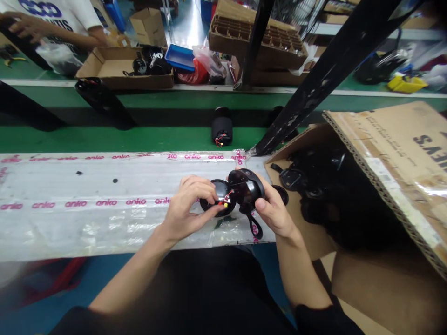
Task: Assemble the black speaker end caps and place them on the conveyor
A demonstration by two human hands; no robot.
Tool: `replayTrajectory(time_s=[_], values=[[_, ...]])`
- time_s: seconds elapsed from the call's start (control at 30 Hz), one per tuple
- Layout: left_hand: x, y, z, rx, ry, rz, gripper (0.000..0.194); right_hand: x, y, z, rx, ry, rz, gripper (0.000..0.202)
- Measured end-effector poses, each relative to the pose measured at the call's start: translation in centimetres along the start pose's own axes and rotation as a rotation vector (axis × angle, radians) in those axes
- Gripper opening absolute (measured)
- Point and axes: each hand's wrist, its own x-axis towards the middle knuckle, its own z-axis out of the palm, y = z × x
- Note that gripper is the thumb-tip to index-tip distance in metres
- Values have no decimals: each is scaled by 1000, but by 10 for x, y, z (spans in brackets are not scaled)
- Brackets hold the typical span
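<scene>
My left hand (186,204) pinches a round black cap (219,193) with red wires and a small yellow connector at its edge. My right hand (274,209) grips a black rounded housing (246,186) with a strap loop hanging below it. The two black parts touch, joined by the red wires, just above a work surface covered in clear plastic printed "anko" (104,204).
An open cardboard box (384,153) full of black parts sits right beside my right hand. A green conveyor (139,137) carries a black cylinder (222,128). Beyond it another person's arm (52,28), cardboard trays and a black slanted post (314,93).
</scene>
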Motion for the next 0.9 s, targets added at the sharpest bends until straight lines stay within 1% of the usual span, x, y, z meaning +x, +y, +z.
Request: replayTrajectory(time_s=[0.07,0.13,0.2,0.27,0.4,0.53,0.63,0.77,0.9], values=[[-1,1,7,-6,59,48,20,-2,5,0,1,22,26,78],[0,3,18,16,104,82,17,-4,7,0,-27,42,53,82],[2,6,28,73,144,76,14,-8,8,1,-44,52,62,83],[5,9,33,128,167,45,13,-11,8,2,-44,59,55,81],[8,10,29,132,166,20,16,-17,4,6,-60,91,23,82],[10,8,21,60,75,55,17,-15,-6,12,-82,120,-25,81],[11,9,19,23,29,24,13,-13,-15,13,-96,95,-34,79],[11,12,21,58,76,-62,3,-12,-24,11,-175,87,-24,82],[11,13,20,85,60,-26,5,-12,-25,10,-201,109,-17,82]])
